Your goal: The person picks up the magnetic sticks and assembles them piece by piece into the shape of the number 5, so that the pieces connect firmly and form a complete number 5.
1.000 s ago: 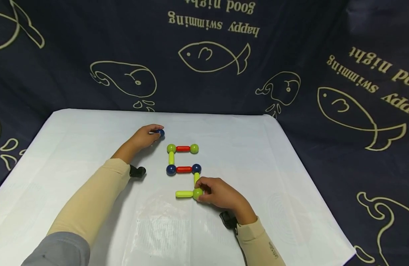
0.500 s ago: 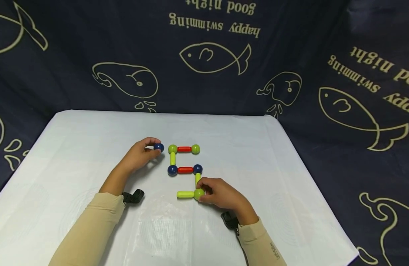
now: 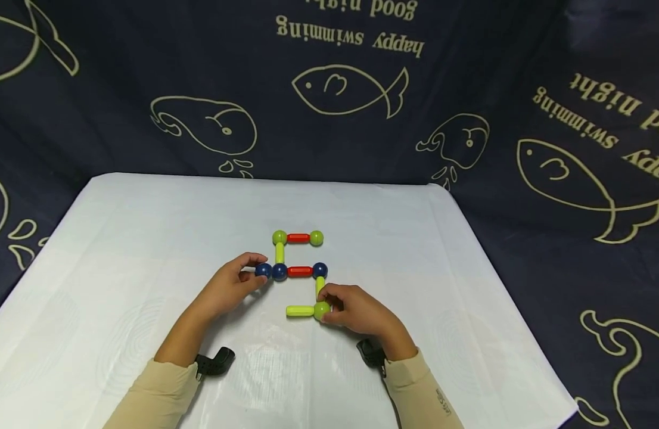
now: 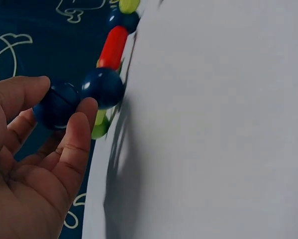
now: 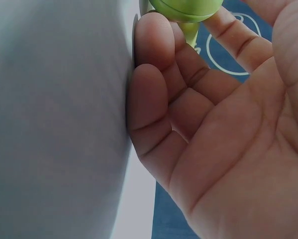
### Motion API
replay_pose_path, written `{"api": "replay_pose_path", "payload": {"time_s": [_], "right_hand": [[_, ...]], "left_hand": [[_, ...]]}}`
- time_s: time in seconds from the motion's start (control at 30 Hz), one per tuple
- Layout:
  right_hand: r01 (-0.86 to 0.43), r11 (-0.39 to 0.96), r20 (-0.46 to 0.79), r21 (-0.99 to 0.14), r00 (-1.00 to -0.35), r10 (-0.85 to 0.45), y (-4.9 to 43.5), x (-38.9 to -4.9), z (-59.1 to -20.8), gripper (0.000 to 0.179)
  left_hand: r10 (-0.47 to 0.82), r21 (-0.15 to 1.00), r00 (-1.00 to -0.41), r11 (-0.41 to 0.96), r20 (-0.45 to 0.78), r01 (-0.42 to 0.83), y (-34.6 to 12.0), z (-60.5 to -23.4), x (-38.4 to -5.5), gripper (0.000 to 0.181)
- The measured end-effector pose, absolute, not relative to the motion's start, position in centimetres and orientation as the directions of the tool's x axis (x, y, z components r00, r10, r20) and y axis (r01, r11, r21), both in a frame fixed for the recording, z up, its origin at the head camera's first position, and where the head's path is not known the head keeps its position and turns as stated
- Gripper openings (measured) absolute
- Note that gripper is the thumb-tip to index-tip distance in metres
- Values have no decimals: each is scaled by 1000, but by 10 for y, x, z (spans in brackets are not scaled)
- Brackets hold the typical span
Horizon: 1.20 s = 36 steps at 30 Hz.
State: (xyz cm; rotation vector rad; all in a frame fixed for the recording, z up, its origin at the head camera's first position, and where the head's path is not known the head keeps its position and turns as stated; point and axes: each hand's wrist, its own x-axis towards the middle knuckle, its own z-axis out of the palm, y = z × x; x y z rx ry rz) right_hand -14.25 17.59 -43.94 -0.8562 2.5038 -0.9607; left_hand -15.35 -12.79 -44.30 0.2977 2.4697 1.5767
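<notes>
My left hand [image 3: 230, 287] pinches a loose blue ball [image 4: 58, 105] between thumb and fingers. In the head view this ball is right beside the blue ball [image 3: 279, 272] at the left of the middle row. A red rod [image 3: 300, 271] joins that one to another blue ball [image 3: 320, 270]. My right hand [image 3: 358, 311] holds the green ball [image 3: 322, 310] at the lower right corner between thumb and fingers. From that green ball a yellow-green rod [image 3: 300, 311] points left with a bare end. Another yellow-green rod [image 3: 320, 287] runs up to the right blue ball.
Above the middle row, a yellow-green rod [image 3: 279, 253] rises to a green ball [image 3: 279, 238], joined by a red rod [image 3: 298, 238] to another green ball [image 3: 316, 238]. All lie on a white-covered table [image 3: 404, 238]. A dark printed cloth [image 3: 351, 143] hangs behind it.
My left hand has brought the blue ball toward me, from beyond the top row down to the left end of the middle row. The right hand has stayed at the green ball.
</notes>
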Motion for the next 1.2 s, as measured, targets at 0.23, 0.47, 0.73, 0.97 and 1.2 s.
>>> {"api": "replay_pose_path", "payload": {"time_s": [0.23,0.47,0.73,0.97,1.2], "right_hand": [[-426,595,-75,-682,-768,-636,176,-143,-442,28],[-409,602,-92,-686,-772,-629,174,-144,-442,28],[-401,605,-98,-688,-775,-625,175,-144,-441,28],[-403,606,-97,-686,-775,-625,175,-144,-441,28],[-404,604,-94,-687,-775,-625,175,-144,-443,28]], "left_hand": [[274,910,-960,408,-51,69,-123,-449,-134,34],[317,901,-948,418,-23,118,-118,-461,-120,28],[345,859,-939,484,-13,166,-111,-463,-115,25],[356,850,-935,496,-11,179,-109,-462,-114,25],[375,844,-927,497,2,203,-108,-461,-113,24]]}}
